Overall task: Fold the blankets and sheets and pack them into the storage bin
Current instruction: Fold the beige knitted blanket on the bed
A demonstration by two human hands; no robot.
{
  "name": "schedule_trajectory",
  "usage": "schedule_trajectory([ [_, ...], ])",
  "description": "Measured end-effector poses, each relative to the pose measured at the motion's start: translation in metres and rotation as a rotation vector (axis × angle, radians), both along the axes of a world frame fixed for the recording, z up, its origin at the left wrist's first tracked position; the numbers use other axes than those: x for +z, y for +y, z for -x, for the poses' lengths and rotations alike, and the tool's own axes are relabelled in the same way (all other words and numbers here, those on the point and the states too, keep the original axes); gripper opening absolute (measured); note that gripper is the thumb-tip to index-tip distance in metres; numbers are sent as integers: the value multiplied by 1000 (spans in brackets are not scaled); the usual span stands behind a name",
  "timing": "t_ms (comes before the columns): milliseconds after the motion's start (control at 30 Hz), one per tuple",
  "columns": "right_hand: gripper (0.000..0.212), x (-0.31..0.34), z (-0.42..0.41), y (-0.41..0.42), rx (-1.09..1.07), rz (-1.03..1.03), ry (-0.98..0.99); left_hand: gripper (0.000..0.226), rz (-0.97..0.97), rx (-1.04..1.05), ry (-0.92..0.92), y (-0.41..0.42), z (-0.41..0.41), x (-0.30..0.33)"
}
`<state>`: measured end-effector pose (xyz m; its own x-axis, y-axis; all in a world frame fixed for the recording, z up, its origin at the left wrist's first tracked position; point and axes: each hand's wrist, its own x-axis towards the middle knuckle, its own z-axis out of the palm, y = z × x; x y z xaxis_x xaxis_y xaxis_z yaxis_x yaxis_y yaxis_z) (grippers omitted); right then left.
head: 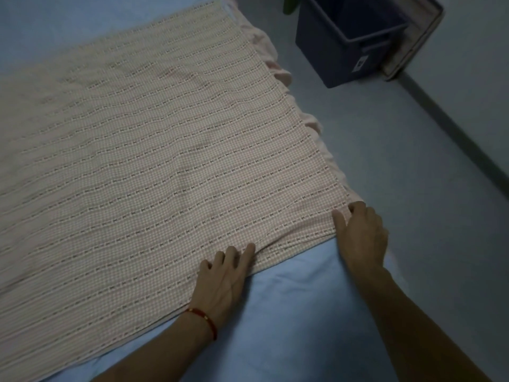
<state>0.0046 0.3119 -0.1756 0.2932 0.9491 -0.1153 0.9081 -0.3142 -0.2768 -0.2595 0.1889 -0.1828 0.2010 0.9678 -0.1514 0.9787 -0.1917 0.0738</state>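
Observation:
A pink checked blanket with dark stitched stripes lies spread flat over a light blue sheet on the bed. My left hand, with a red cord at the wrist, rests on the blanket's near edge, fingers curled into the cloth. My right hand grips the blanket's near right corner at the bed's edge, thumb on top. A dark blue storage bin stands open on the floor at the upper right, apart from the bed.
Grey-blue floor runs along the bed's right side up to a wall with a dark skirting strip. A pale flat lid or box leans behind the bin. A pink ruffled edge hangs over the bed's right side.

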Motion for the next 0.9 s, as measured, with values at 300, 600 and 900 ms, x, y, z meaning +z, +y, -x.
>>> schedule_trajectory([
  [300, 24, 25, -54, 36, -75, 218, 418, 45, 51, -31, -26, 6, -1, 14],
  [600, 51, 14, -22, 9, -205, 68, 366, 48, 278, -68, -252, -3, -17, -1],
  [900, 61, 14, 2, 21, -546, 49, 692, 82, 702, 197, -619, 28, 1, 3],
])
